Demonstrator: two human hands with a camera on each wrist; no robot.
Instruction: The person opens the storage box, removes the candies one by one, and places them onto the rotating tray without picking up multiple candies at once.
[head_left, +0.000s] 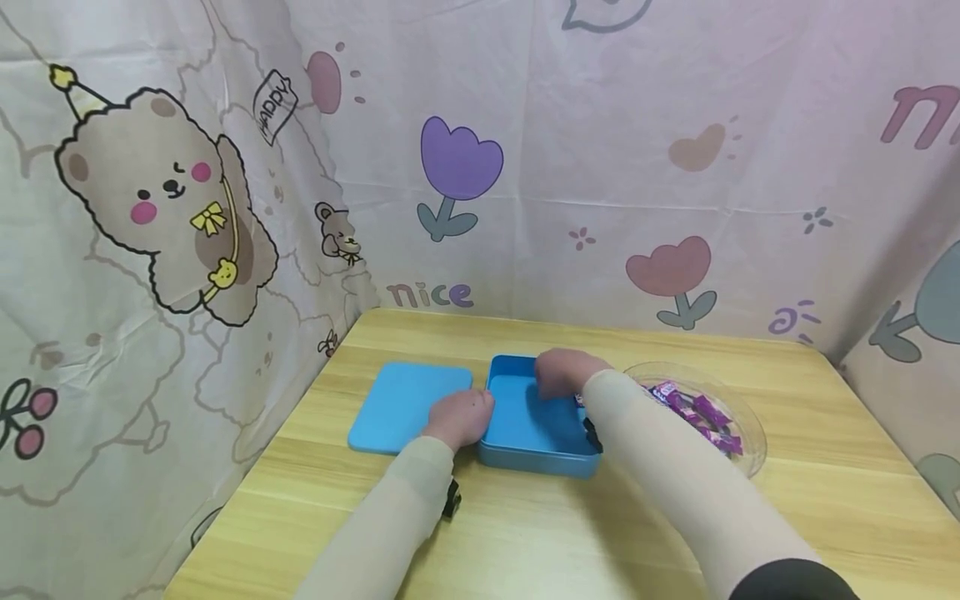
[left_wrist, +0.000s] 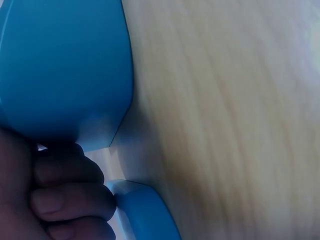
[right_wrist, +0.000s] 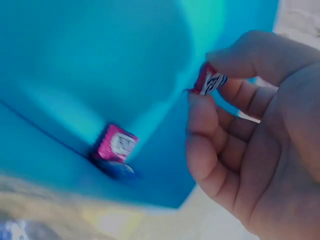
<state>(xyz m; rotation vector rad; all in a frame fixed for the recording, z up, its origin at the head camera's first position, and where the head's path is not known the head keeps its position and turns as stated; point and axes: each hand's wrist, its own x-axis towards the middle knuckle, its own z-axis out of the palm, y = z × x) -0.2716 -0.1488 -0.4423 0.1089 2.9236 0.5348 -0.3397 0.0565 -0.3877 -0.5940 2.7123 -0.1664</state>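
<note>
A blue rectangular box (head_left: 540, 462) stands without its lid on the wooden table. My left hand (head_left: 461, 414) grips its left edge with curled fingers, and the box's outer wall (left_wrist: 65, 70) fills the top left of the left wrist view. Over the box's far right part is my right hand (head_left: 564, 372); in the right wrist view it pinches a small wrapped candy (right_wrist: 207, 81) between thumb and fingertips. Another pink-and-white wrapped candy (right_wrist: 117, 144) lies inside the box in a corner. The left thumb is hidden.
The flat blue lid (head_left: 397, 404) lies left of the box. To the right, partly behind the right forearm, a clear round plate (head_left: 756, 454) bears several purple-wrapped candies (head_left: 712, 412). A patterned cloth (head_left: 555, 275) hangs behind and beside the table.
</note>
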